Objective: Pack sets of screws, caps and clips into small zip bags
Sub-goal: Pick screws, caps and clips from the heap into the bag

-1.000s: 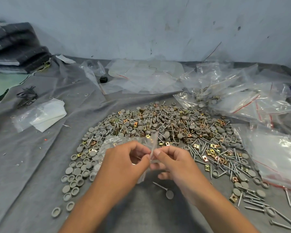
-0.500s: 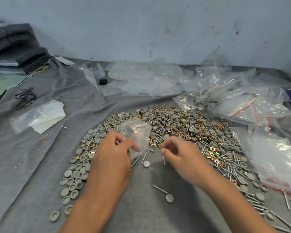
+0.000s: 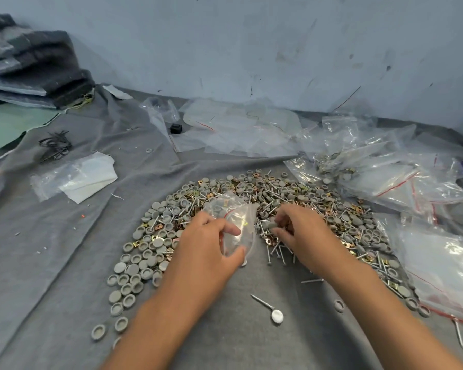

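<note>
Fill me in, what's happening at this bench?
A person is bagging hardware by hand. The left hand holds a small clear zip bag at the near edge of a mixed pile of grey caps, screws and brass clips on grey cloth. The right hand is in the pile, fingers pinching a grey cap. Other zip bags lie to the right.

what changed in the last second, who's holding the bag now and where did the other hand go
A second ago both hands pinched the small zip bag together in front of the pile. The right hand has let go and moved right and forward into the pile of screws, caps and clips, where its fingers now pinch a grey cap. The left hand alone holds the bag, shifted forward. The loose screw and the bags at right stayed put.
</note>
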The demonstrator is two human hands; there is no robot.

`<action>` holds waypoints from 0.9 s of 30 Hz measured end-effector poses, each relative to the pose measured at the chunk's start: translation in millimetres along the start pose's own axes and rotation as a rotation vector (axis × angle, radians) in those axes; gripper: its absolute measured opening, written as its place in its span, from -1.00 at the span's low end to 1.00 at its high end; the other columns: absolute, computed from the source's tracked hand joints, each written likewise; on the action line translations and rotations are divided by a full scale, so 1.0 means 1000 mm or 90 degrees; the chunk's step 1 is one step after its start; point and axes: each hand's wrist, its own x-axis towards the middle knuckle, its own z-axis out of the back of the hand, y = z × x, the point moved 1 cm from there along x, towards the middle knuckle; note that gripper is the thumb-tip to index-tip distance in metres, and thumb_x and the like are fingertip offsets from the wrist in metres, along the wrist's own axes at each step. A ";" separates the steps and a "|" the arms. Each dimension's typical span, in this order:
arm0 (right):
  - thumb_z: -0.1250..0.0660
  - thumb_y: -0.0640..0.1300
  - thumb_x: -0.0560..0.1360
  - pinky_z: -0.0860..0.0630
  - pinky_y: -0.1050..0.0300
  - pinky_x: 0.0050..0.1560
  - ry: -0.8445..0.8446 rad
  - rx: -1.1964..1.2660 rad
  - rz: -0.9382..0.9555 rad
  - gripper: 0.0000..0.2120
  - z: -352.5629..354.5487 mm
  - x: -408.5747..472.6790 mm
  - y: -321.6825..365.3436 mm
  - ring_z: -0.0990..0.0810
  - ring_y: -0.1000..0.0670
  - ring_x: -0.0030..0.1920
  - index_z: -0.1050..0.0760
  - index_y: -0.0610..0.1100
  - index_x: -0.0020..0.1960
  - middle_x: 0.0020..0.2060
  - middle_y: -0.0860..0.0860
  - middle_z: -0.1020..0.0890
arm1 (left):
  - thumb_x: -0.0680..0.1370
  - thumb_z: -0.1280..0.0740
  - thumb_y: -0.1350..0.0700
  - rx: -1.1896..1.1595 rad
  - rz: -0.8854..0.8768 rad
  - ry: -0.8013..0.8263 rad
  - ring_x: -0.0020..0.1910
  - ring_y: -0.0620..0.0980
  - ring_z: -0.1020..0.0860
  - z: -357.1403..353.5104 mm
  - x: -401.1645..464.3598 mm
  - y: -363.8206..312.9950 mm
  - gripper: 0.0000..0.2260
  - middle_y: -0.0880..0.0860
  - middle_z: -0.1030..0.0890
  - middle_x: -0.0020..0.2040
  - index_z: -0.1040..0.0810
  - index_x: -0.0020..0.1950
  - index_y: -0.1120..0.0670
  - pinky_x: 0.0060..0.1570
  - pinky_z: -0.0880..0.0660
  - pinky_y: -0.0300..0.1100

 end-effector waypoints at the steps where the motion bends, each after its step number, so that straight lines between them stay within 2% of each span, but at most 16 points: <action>1: -0.42 0.01 0.55 -0.42 0.34 -0.21 -0.017 0.055 -0.017 -0.84 0.002 -0.005 0.001 -0.49 0.20 -0.16 -0.43 0.14 -0.03 -0.12 0.20 -0.54 | 0.44 -0.54 -0.07 -0.010 0.000 0.004 -0.07 -0.32 -0.45 0.000 -0.001 0.000 -0.75 -0.23 -0.39 -0.05 -0.59 0.06 -0.20 -0.17 -0.34 -0.44; 3: -0.44 -0.04 0.53 -0.41 0.37 -0.27 -0.086 0.209 -0.026 -0.83 0.008 -0.019 0.005 -0.54 0.17 -0.23 -0.46 0.15 -0.06 -0.22 0.17 -0.57 | 0.44 -0.54 -0.03 -0.028 -0.005 0.016 -0.09 -0.35 -0.49 -0.002 -0.002 -0.001 -0.70 -0.24 -0.38 0.00 -0.58 0.12 -0.19 -0.14 -0.38 -0.44; 5: -0.43 -0.08 0.53 -0.40 0.36 -0.26 -0.147 0.290 0.035 -0.84 0.017 -0.035 0.016 -0.53 0.14 -0.23 -0.50 0.16 -0.02 -0.24 0.17 -0.57 | 0.45 -0.53 -0.01 -0.034 -0.014 0.027 -0.12 -0.36 -0.50 -0.003 -0.003 -0.004 -0.68 -0.25 -0.35 0.05 -0.55 0.16 -0.18 -0.15 -0.40 -0.43; 8: -0.44 -0.07 0.52 -0.38 0.40 -0.17 -0.184 0.227 0.184 -0.86 0.025 -0.046 0.040 -0.53 0.12 -0.18 -0.55 0.12 0.03 -0.21 0.19 -0.53 | 0.46 -0.52 -0.04 -0.004 -0.042 0.047 -0.10 -0.37 -0.48 -0.007 -0.005 -0.007 -0.63 -0.27 -0.32 0.11 -0.53 0.22 -0.19 -0.08 -0.49 -0.32; 11: -0.52 -0.11 0.49 -0.40 0.44 -0.10 -0.169 0.157 0.246 -0.82 0.024 -0.047 0.052 -0.51 0.18 -0.15 -0.63 0.00 0.07 -0.15 0.14 -0.54 | 0.45 -0.51 -0.08 -0.004 -0.070 0.052 -0.10 -0.35 -0.51 -0.009 -0.007 -0.011 -0.60 -0.29 -0.32 0.12 -0.52 0.26 -0.16 -0.04 -0.52 -0.26; 14: -0.55 -0.16 0.44 -0.48 0.37 -0.08 -0.151 0.140 0.235 -0.74 0.019 -0.047 0.052 -0.55 0.18 -0.17 -0.66 -0.05 0.12 -0.15 0.13 -0.58 | 0.45 -0.48 -0.05 -0.009 -0.089 0.034 -0.06 -0.30 -0.51 -0.010 -0.008 -0.012 -0.58 -0.29 -0.34 0.09 -0.54 0.29 -0.13 -0.06 -0.45 -0.37; 16: -0.57 -0.16 0.41 -0.44 0.45 -0.10 -0.156 0.167 0.241 -0.70 0.017 -0.046 0.051 -0.57 0.22 -0.18 -0.66 -0.06 0.13 -0.18 0.16 -0.61 | 0.45 -0.47 -0.03 -0.012 -0.089 0.023 -0.11 -0.29 -0.50 -0.010 -0.008 -0.011 -0.57 -0.27 -0.36 0.09 -0.55 0.32 -0.10 -0.06 -0.43 -0.40; 18: -0.55 -0.12 0.42 -0.41 0.51 -0.13 -0.185 0.210 0.233 -0.75 0.020 -0.043 0.045 -0.59 0.25 -0.19 -0.64 -0.02 0.08 -0.20 0.23 -0.62 | 0.46 -0.48 -0.01 -0.022 -0.087 0.014 -0.18 -0.29 -0.49 -0.009 -0.007 -0.010 -0.55 -0.26 -0.38 0.09 -0.55 0.34 -0.09 -0.07 -0.39 -0.43; 21: -0.50 -0.04 0.47 -0.50 0.42 -0.20 -0.211 0.239 0.112 -0.82 0.024 -0.033 0.019 -0.62 0.21 -0.18 -0.59 0.09 0.04 -0.20 0.27 -0.62 | 0.45 -0.50 0.00 -0.033 -0.085 0.005 -0.19 -0.26 -0.52 -0.005 -0.007 -0.010 -0.53 -0.28 -0.39 0.11 -0.54 0.36 -0.11 -0.08 -0.38 -0.44; 23: -0.44 0.00 0.52 -0.57 0.25 -0.04 -0.159 0.138 0.024 -0.82 0.018 -0.024 -0.003 -0.58 0.23 -0.11 -0.57 0.12 0.12 -0.10 0.27 -0.60 | 0.45 -0.50 0.01 -0.037 -0.087 -0.007 -0.11 -0.29 -0.52 -0.003 -0.008 -0.011 -0.53 -0.27 -0.40 0.12 -0.54 0.35 -0.10 -0.03 -0.35 -0.52; 25: -0.40 0.02 0.55 -0.48 0.15 0.17 -0.090 0.021 -0.004 -0.75 0.007 -0.017 -0.015 -0.49 0.19 0.08 -0.54 0.12 0.23 0.06 0.23 -0.55 | 0.44 -0.51 0.04 -0.050 -0.087 -0.029 -0.02 -0.32 -0.50 -0.001 -0.009 -0.013 -0.54 -0.26 -0.42 0.13 -0.55 0.34 -0.08 0.02 -0.31 -0.56; 27: -0.39 0.04 0.57 -0.39 0.14 0.20 -0.038 -0.029 0.001 -0.65 -0.003 -0.010 -0.017 -0.39 0.11 0.23 -0.51 0.12 0.35 0.17 0.18 -0.49 | 0.43 -0.52 0.06 -0.078 -0.087 -0.057 -0.02 -0.36 -0.47 0.002 -0.008 -0.016 -0.54 -0.25 -0.45 0.14 -0.57 0.33 -0.07 0.05 -0.31 -0.55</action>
